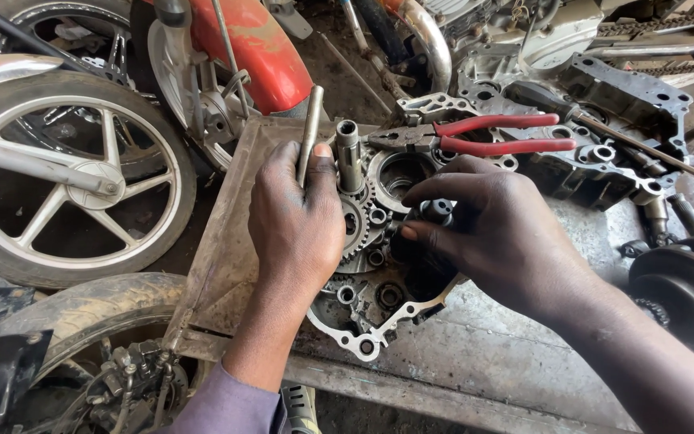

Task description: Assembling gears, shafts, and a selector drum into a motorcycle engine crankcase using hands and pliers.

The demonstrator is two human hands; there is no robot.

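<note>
Care matters here: we keep our left hand [295, 221] braced on the engine case half [379, 265], its fingers clenched around a slim steel rod [309, 135], while our right hand [491, 233] has its fingers pinched on a small dark gear part [435, 210], which in our judgement should stay square to its seat. The case lies flat on the metal worktop [475, 354], long axis running from near edge toward the red-handled pliers [475, 135]. The rod points up and away, toward the red mudguard [263, 48], beside the upright splined shaft [349, 154].
</note>
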